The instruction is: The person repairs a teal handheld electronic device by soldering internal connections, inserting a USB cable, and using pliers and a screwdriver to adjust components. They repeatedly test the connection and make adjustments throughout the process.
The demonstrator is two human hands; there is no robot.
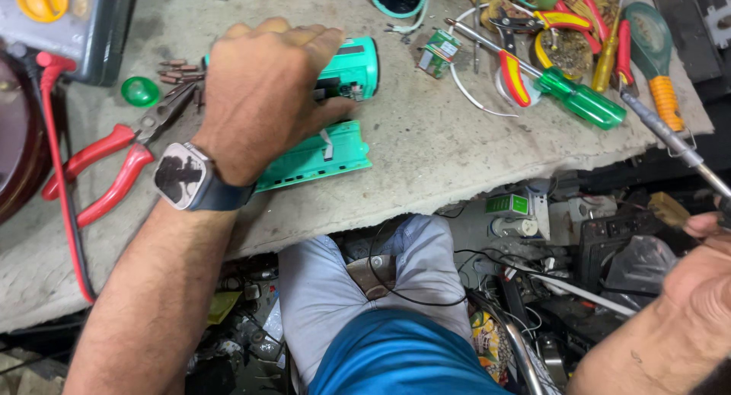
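Head view looks down on a teal plastic device (pixel 346 69) lying opened on the bench (pixel 426 159), near its middle, with its detached teal cover panel (pixel 316 157) just in front of it. The left hand (pixel 263 90) lies over the device, fingers curled down onto its body in a closed grip, seemingly to pin it steady. The right hand (pixel 704 262) sits low at the right edge, off the bench, its grip closed on the handle of a soldering iron (pixel 670 136) whose shaft slants up over the bench corner, well apart from the device. Red-handled pliers (pixel 114 170) and a few loose screws (pixel 179 69) lie just left of the wrist, beside a small green cap (pixel 141 91). A green-handled screwdriver (pixel 567 94) rests further right, amid other tools.
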